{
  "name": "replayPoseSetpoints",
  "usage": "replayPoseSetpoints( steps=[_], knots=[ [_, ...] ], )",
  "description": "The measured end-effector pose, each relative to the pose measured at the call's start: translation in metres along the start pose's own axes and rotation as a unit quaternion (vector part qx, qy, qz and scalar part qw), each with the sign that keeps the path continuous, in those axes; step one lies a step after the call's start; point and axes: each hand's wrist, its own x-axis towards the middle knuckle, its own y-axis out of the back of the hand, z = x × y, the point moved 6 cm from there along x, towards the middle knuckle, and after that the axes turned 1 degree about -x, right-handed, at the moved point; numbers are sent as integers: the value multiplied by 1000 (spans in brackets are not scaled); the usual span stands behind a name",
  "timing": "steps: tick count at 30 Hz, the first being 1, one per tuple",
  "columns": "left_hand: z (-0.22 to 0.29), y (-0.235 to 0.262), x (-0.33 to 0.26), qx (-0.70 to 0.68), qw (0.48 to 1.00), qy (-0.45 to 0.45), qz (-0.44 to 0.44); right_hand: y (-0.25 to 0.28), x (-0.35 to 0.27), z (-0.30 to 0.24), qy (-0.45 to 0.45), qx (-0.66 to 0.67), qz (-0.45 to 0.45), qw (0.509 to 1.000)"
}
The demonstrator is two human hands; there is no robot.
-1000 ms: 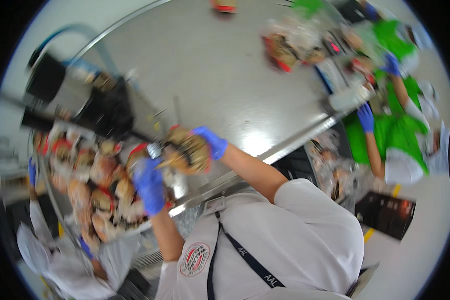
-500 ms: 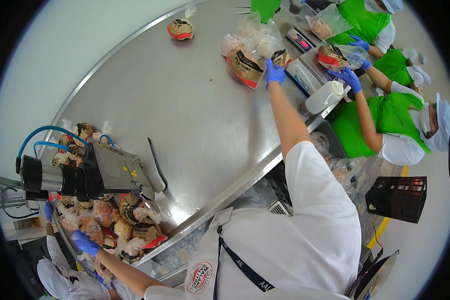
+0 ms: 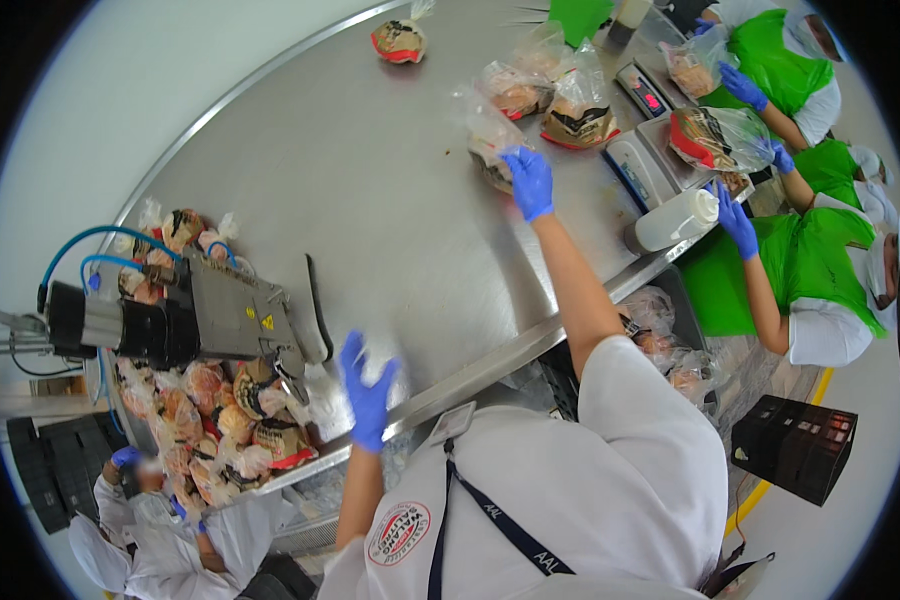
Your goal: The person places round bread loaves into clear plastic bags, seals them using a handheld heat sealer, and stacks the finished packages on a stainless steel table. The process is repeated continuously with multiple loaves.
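My gloved right hand (image 3: 530, 183) grips a bagged chicken (image 3: 490, 135), a clear plastic bag with a tan, black and red print, at the steel table's middle right. Part of this bag is hidden behind the fingers. Two similar bags stand just beyond it: a pinkish bag (image 3: 515, 92) and a tan-and-red bag (image 3: 578, 115). My left hand (image 3: 367, 392), also in a blue glove, hovers over the table's near edge with its fingers spread and nothing in it. It is nearest to the metal bag-closing machine (image 3: 235, 310) with blue hoses.
Closed bags (image 3: 225, 430) are heaped beside the machine; one lone bag (image 3: 400, 40) sits at the far edge. Scales (image 3: 638, 170) and a white bottle (image 3: 675, 220) line the right side. Co-workers in green aprons (image 3: 770, 260) handle bags there. Another person (image 3: 160, 540) works lower left.
My right hand has drawn one bag leftward, apart from the others. My left hand has left the heap of closed bags and moved right to the near edge.
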Motion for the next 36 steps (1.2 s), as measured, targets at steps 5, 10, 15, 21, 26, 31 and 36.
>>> replayPoseSetpoints(
  steps=[5,10,15,21,26,31,36],
  knots=[
    [-52,-128,40,-79,983,52,-159,-85,-142,-103,-65,-42,-142,987],
    [-86,-98,49,-272,955,93,-66,-88,-173,-146,-102,179,-339,918],
    [-74,-85,53,-288,946,147,-32,-66,-172,-75,-192,153,-405,881],
    [-94,-82,66,-502,808,294,98,-75,-178,-124,-18,43,-376,925],
    [-73,-73,65,-640,751,153,-49,-66,-149,-116,-13,62,-332,941],
    [-22,-65,52,-232,970,-36,-70,-56,-130,-93,-264,339,-180,885],
    [-65,-71,45,-310,944,111,-6,-49,-172,-107,-95,225,-307,920]
  ],
)
